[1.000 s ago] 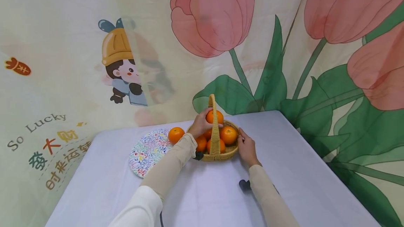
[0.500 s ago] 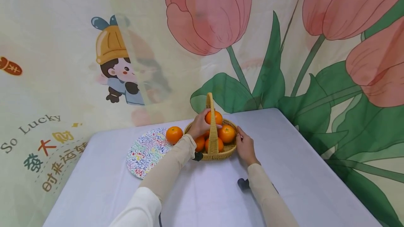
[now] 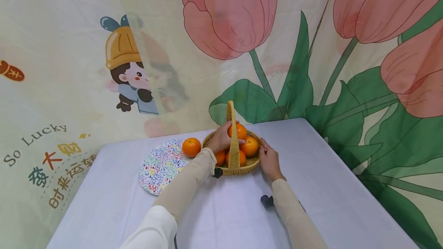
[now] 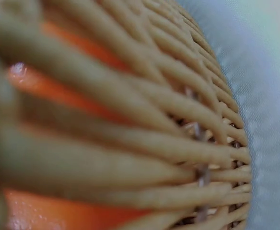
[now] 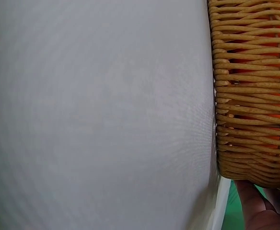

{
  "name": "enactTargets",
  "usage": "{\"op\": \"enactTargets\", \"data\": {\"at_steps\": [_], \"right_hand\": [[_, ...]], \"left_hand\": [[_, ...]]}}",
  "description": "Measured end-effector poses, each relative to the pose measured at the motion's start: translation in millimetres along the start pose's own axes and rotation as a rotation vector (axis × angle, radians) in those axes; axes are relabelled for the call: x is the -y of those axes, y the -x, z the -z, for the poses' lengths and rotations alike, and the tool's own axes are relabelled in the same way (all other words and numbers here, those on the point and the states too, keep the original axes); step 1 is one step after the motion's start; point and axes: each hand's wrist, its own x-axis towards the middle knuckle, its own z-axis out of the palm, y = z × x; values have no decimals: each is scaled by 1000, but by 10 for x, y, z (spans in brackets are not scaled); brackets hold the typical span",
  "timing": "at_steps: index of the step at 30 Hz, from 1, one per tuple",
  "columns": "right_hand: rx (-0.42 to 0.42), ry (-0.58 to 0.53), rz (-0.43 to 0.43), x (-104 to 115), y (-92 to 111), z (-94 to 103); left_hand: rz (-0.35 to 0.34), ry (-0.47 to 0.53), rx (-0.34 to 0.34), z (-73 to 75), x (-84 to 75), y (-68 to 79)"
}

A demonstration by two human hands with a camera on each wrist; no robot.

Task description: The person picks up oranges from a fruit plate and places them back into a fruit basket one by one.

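Note:
In the head view, my left hand (image 3: pixel 220 140) reaches under the handle of a woven wicker basket (image 3: pixel 243 171) and holds an orange (image 3: pixel 239 131) at the top of the pile. Its thumb and fingers lie on either side of the fruit. Several other oranges (image 3: pixel 250 147) sit inside the basket. My right hand (image 3: pixel 270 160) grips the basket's right side near the rim; the right wrist view shows its fingers (image 5: pixel 249 199) against the wicker wall (image 5: pixel 255 105). Only the blurred basket weave (image 4: pixel 188 100), with orange showing through, fills most of the left wrist view.
A round, multicoloured speckled plate (image 3: pixel 157 168) lies left of the basket, with one orange (image 3: pixel 191 147) at its right edge. A white cloth covers the table (image 3: pixel 225 210). Behind it hangs a printed curtain (image 3: pixel 173 49) with tulips.
My left hand has lowered the orange slightly and moved it a little right, towards the other fruit in the basket. My right hand stays on the basket's side.

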Motion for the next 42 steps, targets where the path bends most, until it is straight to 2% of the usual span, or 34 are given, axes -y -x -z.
{"op": "enactTargets", "data": {"at_steps": [20, 28, 35, 42], "right_hand": [[11, 6, 19, 85, -7, -43], [5, -2, 23, 96, -9, -42], [9, 21, 6, 60, 10, -34], [-20, 5, 40, -12, 14, -26]], "left_hand": [[8, 6, 13, 99, 12, 25], [17, -27, 4, 197, -102, 77], [-29, -23, -20, 244, -91, 71], [-45, -4, -32, 254, -47, 131]]}}
